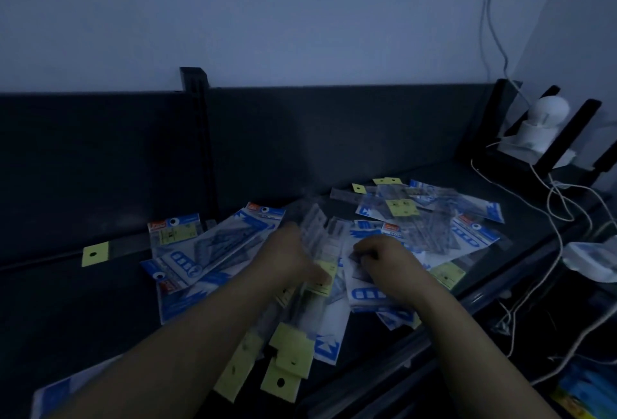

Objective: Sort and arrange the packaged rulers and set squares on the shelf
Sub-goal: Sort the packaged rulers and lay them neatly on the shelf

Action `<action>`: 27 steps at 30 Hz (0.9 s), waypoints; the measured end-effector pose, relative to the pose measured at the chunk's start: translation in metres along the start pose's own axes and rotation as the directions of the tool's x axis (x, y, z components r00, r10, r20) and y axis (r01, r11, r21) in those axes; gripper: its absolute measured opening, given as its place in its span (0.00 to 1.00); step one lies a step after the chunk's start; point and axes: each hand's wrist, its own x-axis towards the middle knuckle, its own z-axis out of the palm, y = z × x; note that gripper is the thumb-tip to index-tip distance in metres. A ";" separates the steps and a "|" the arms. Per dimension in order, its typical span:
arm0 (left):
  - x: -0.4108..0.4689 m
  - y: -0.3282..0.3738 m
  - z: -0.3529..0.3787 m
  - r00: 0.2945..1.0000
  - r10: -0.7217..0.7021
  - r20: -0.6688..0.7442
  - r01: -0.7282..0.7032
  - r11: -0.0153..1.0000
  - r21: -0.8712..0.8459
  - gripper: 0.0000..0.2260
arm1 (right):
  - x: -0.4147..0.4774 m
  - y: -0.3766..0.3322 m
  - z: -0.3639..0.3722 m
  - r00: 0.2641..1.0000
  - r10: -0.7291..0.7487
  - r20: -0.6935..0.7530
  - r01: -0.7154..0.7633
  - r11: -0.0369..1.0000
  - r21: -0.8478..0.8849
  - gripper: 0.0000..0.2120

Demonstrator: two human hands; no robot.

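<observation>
Working in the heap of packaged rulers and set squares (417, 218) strewn on the shelf (83, 301) around both hands, I grip a bundle of ruler packs (314, 228) in my left hand (293, 255) and pinch a set-square pack (367, 295) in my right hand (387, 261). The film looks light and slippery; I'd hold the yellow header cards (292, 348).

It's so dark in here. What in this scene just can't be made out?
- Head view: print on the blue-and-white packs is too dim and small to read.
- Whether the left hand or right hand grips anything: the fingers are blurred, and the hands cover the packs beneath.
- The lower-left pack: cut off by the frame's edge.
- The white device at the right: too dark to identify.
</observation>
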 end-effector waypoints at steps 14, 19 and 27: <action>0.016 0.011 -0.020 0.988 -0.148 0.043 0.154 0.954 -0.257 0.29 | 0.016 0.029 -0.025 0.960 0.053 -0.277 -0.035 0.997 0.070 0.09; 0.031 0.023 -0.024 0.984 -0.176 -0.025 0.147 0.887 -0.437 0.26 | 0.050 0.066 -0.040 0.915 0.325 -0.239 -0.365 0.920 -0.144 0.18; 0.047 0.024 -0.013 0.985 -0.174 0.017 0.156 0.832 -0.533 0.20 | 0.063 0.054 -0.056 0.900 0.382 -0.211 -0.407 0.909 -0.086 0.05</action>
